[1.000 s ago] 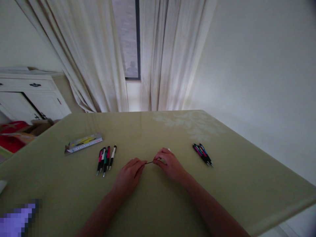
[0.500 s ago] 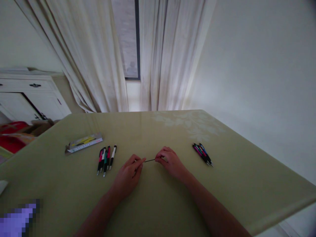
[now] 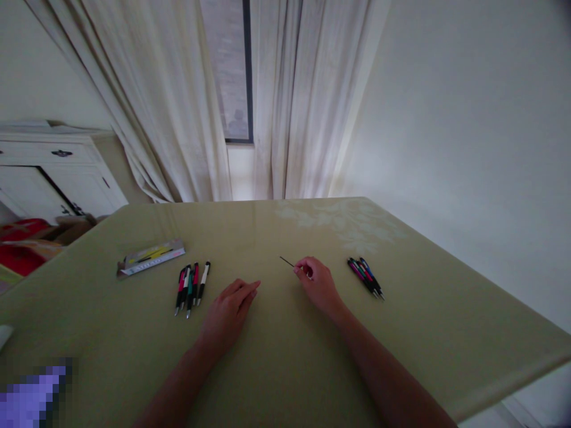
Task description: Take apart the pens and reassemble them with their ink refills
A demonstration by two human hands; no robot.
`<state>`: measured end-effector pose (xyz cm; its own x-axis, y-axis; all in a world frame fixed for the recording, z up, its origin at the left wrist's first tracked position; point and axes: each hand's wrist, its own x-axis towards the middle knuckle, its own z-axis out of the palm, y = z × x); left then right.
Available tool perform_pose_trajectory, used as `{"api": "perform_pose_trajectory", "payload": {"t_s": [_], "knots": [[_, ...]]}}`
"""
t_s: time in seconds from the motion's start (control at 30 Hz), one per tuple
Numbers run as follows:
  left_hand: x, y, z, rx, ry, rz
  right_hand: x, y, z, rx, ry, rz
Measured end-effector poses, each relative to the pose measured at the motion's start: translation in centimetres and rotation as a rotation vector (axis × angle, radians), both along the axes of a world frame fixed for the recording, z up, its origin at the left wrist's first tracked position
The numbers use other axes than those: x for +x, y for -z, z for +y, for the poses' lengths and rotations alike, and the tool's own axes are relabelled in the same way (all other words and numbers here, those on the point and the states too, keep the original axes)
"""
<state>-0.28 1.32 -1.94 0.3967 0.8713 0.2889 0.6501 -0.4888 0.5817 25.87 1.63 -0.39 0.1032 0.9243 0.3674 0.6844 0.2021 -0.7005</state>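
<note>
My right hand (image 3: 317,284) is raised a little over the middle of the table, its thumb and fingertips pinched on a thin dark rod that looks like a pen refill (image 3: 286,261). The rod's free end points up and left; the rest is hidden in my fingers. My left hand (image 3: 231,309) rests on the table with the index finger stretched out and the thumb beside it. Nothing shows in it, though its palm is hidden. Left of it lies a group of click pens (image 3: 191,288) with pink, white, green and black parts.
Several more pens (image 3: 366,277) lie to the right of my right hand. An open pen box (image 3: 151,257) sits at the back left. The green-covered table (image 3: 285,368) reaches toward curtains (image 3: 321,119). A blurred purple shape (image 3: 31,395) is at the lower left.
The thin rod stretched between both hands before. My left hand has let go of it, and my right hand has moved it slightly right and away from me.
</note>
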Motion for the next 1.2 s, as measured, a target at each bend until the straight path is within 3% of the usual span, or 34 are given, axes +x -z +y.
{"api": "perform_pose_trajectory", "payload": {"t_s": [0.13,0.47,0.67,0.9,1.2], "knots": [[0.1,-0.1,-0.2,-0.034,-0.021,0.079,0.6,0.0,0.3,-0.013,0.093,0.071],[0.1,-0.6,-0.2,-0.168,-0.130,0.047,1.4,1.3,0.4,-0.081,0.131,-0.277],[0.0,-0.2,0.1,-0.038,-0.071,0.052,1.9,1.4,0.6,-0.073,0.180,-0.314],[0.3,0.2,0.3,-0.052,-0.058,0.129,0.2,0.5,0.2,-0.009,-0.004,-0.266],[0.6,0.4,-0.3,-0.041,-0.058,0.085,-1.1,0.5,-0.4,-0.035,-0.060,-0.246]]}}
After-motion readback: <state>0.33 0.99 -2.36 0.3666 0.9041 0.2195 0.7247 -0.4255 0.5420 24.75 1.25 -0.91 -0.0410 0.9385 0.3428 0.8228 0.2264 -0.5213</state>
